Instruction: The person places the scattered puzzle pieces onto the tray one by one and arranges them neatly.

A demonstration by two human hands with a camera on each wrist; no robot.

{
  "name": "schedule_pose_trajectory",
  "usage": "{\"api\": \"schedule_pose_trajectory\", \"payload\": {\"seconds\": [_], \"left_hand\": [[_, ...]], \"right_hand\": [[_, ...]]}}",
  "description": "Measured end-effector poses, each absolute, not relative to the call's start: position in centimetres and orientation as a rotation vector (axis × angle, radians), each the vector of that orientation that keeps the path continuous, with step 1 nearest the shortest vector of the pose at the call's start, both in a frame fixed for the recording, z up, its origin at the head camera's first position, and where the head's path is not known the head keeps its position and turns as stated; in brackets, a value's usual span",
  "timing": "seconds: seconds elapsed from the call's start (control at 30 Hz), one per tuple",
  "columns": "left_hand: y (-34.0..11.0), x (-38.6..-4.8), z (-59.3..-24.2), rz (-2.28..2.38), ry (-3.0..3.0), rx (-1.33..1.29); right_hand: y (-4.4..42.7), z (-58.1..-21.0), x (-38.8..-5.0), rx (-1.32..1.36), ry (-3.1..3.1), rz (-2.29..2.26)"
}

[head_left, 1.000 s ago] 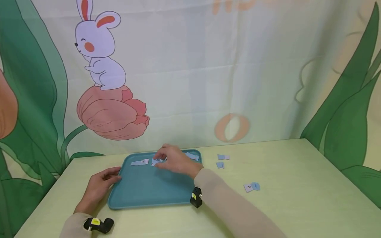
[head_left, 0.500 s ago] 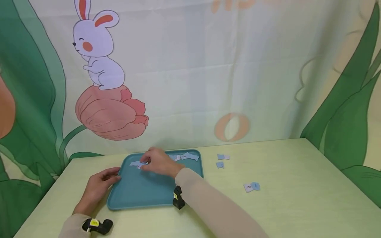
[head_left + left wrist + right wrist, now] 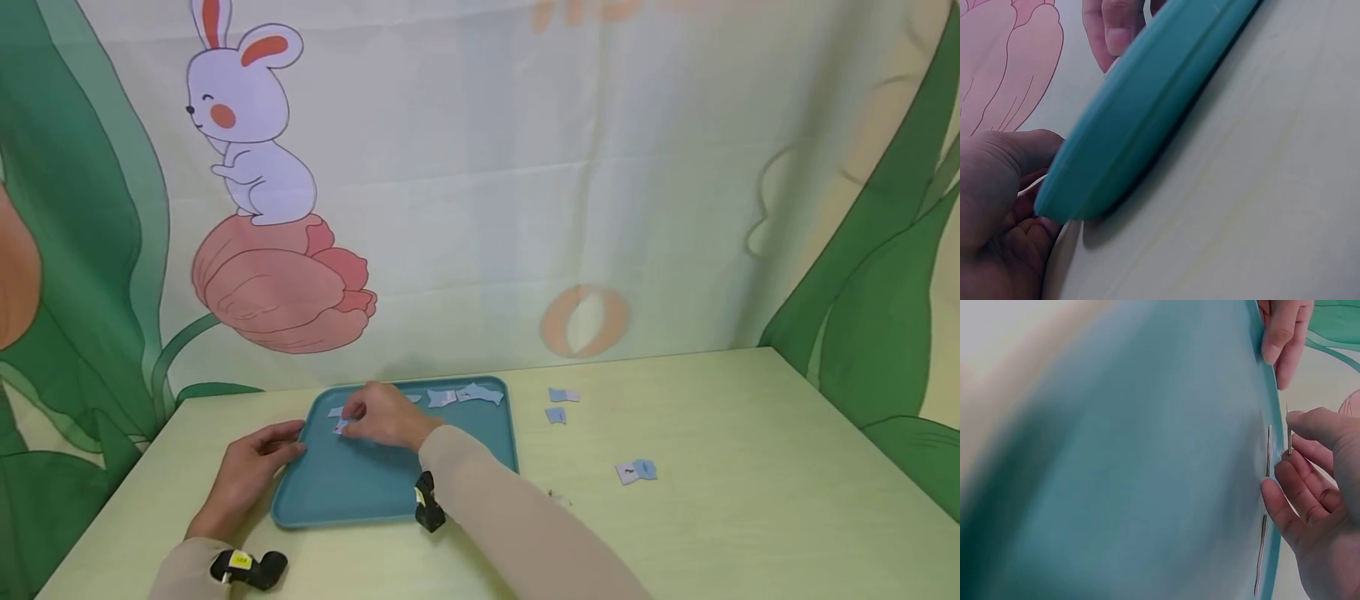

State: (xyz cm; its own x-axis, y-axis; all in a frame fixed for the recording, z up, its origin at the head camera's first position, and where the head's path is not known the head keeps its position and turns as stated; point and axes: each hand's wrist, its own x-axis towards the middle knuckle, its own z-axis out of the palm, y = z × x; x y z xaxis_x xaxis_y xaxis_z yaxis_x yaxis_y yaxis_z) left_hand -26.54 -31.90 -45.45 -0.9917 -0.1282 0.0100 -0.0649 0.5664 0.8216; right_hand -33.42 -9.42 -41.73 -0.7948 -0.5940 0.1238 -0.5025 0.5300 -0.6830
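Observation:
A teal tray [image 3: 337, 492] lies on the table. My left hand [image 3: 243, 471] grips its left rim, thumb above and fingers lower down in the left wrist view. Over the tray's far left part, my right hand [image 3: 390, 417] pinches a small blue-and-white puzzle piece [image 3: 340, 427]; the right wrist view has this thin piece [image 3: 1289, 428] edge-on between thumb and fingertips. Just behind it a pale blue piece [image 3: 335, 412] lies on the tray, partly covered by the hand. Joined pieces [image 3: 480, 392] and another pair [image 3: 441, 398] lie along the far rim.
Right of the tray, a joined pair [image 3: 564, 395] and a single piece [image 3: 556, 415] lie on the table [image 3: 750, 500]. Nearer me is another joined pair [image 3: 636, 472]. A printed curtain [image 3: 450, 208] hangs behind the table's far edge.
My right hand has moved left across the tray with the puzzle piece, from the middle of the far side to the left end. The left hand has stayed at the rim.

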Motion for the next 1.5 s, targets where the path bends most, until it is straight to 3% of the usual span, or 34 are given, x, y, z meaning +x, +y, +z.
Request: {"api": "schedule_pose_trajectory", "payload": {"seconds": [1.03, 1.5], "left_hand": [[-32.1, -26.3, -45.5, -1.434, -2.687, 0.128], [-32.1, -26.2, -45.3, -1.435, -2.69, 0.126]], "right_hand": [[-12.5, -42.3, -32.7, -1.08, 2.881, -0.587], [-10.2, -41.2, -32.3, -1.175, 2.771, -0.734]]}}
